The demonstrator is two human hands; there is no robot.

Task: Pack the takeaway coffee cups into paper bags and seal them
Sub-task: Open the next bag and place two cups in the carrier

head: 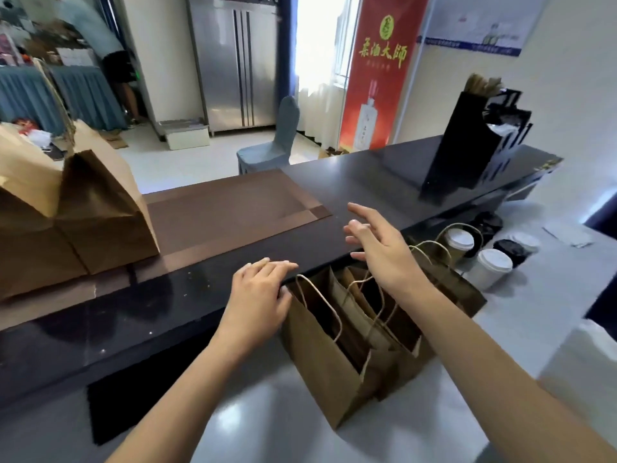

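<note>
Several open brown paper bags (320,362) with twine handles stand on the white lower counter, against the dark raised counter. My left hand (257,292) hovers with relaxed fingers at the left rim of the nearest bag, holding nothing. My right hand (377,248) is spread open above the bags, empty. Two white-lidded takeaway cups (494,267) (459,242) stand to the right of the bags, with black-lidded cups (510,250) behind them. Two folded-over brown bags (100,208) stand on the dark counter at the left.
A flat brown paper sheet (233,208) lies on the dark counter (133,315). A black organiser (480,152) with straws and napkins stands at the right end. Beyond are a covered chair (270,142), a steel fridge (233,61), a red banner and a person at far left.
</note>
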